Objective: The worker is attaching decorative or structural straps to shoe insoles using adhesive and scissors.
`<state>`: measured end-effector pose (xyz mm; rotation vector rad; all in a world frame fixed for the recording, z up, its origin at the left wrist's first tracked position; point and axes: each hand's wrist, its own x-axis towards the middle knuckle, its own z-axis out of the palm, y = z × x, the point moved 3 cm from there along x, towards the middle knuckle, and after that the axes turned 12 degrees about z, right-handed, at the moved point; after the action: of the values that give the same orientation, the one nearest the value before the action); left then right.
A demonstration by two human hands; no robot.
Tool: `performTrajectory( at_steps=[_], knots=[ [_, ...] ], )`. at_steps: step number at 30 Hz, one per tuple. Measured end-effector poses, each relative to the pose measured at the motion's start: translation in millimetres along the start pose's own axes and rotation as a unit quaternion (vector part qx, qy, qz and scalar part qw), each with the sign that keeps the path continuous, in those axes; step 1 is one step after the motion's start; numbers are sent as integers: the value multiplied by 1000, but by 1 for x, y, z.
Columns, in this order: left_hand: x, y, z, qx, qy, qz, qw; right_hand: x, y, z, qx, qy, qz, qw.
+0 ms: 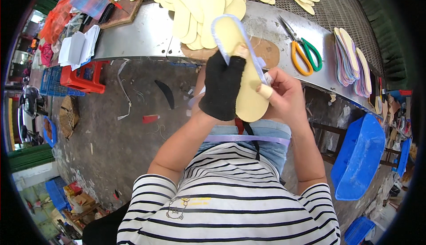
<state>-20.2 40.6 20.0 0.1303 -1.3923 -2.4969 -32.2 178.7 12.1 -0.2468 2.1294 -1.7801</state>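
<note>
My left hand [223, 85], in a black fingerless glove, grips a pale yellow insole [252, 101] above my lap, its thumb pressed on the upper face. A lavender edging strip [214, 27] runs round the insole's far end and down its right side. At that right edge my right hand [287, 93] is closed in a pinch on the strip, with beige wrapping on the thumb; its fingertips are partly hidden. More lavender strip [248, 139] lies across my lap. Just beyond the insole is a brown board [268, 54] on the metal bench.
Pale yellow insoles [211, 1] are heaped at the bench's far side. Scissors [301, 50] with orange and green handles lie to the right, near stacked edged insoles [348, 58]. A red stool [82, 78] stands left, a blue basin [359, 158] right. Scraps litter the floor.
</note>
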Motion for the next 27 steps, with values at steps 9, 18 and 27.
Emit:
performTrajectory(
  at_steps=[9, 18, 27],
  knots=[
    [-2, -19, -15, 219, -142, 66, 963, 3, -7, -17, -34, 25, -13, 999],
    [5, 1, 4, 182, -205, 63, 960, 27, -46, -26, -181, -20, -138, 974],
    [21, -11, 3, 250, -123, 147, 949, 14, -21, -8, -72, 90, -109, 987]
  ],
)
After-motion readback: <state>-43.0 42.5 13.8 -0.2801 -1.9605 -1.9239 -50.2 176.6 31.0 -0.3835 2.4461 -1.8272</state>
